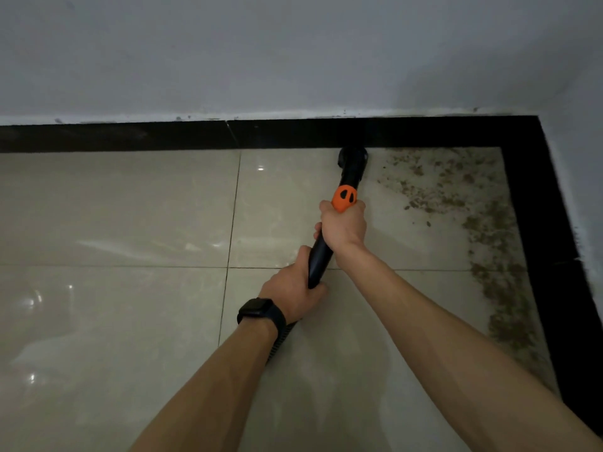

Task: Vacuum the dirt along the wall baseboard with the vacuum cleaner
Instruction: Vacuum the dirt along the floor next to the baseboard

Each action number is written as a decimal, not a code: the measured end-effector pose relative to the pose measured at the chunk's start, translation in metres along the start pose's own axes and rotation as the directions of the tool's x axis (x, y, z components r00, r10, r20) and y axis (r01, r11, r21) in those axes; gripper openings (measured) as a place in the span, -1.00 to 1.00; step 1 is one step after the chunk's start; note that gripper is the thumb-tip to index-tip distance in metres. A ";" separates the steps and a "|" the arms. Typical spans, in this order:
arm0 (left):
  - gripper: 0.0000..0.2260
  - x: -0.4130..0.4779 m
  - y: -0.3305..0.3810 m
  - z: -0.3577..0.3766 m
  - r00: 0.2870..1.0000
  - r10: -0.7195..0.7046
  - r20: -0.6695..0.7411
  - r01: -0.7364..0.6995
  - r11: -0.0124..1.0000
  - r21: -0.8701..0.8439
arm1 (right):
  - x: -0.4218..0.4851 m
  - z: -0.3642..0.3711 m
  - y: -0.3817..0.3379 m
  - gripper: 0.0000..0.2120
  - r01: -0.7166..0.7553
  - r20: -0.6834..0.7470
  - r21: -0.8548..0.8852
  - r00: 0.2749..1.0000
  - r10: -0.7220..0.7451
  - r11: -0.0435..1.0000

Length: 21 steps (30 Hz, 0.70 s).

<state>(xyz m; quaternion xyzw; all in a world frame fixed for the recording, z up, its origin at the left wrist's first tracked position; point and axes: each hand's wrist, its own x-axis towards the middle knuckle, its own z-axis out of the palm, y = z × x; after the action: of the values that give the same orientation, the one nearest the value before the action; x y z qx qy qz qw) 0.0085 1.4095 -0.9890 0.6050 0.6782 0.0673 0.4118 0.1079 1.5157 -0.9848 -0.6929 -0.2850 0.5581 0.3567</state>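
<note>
A black vacuum wand [321, 256] with an orange collar [344, 198] ends in a black nozzle [353, 157] that touches the black baseboard [163, 137] at the far wall. My right hand [344, 225] grips the wand just below the orange collar. My left hand [295, 287], with a black watch on the wrist, grips the wand's lower end, where a ribbed hose [282, 337] leaves under the wrist. Brown dirt [456, 187] lies scattered to the right of the nozzle and runs down along the right baseboard [551, 243].
Glossy beige floor tiles [114, 223] cover the ground. A grey-white wall [293, 53] rises behind the baseboard. The two walls meet in a corner [535, 120] at the upper right.
</note>
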 end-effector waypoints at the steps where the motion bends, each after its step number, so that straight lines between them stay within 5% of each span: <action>1: -0.64 0.001 0.002 -0.001 1.000 0.007 0.008 -0.008 1.000 0.019 | 0.000 -0.004 -0.001 -0.71 -0.006 -0.005 0.017 1.000 0.006 1.000; 21: -0.65 -0.048 0.012 -0.048 0.965 0.101 0.242 -0.206 0.862 0.463 | -0.067 -0.027 0.026 -0.61 -0.157 -0.066 0.337 0.980 0.189 0.928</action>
<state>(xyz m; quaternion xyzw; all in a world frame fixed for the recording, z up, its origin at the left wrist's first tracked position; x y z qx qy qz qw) -0.0159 1.3897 -0.9276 0.7446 0.5755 -0.1360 0.3096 0.1195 1.4424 -0.9640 -0.6721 -0.1075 0.5927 0.4306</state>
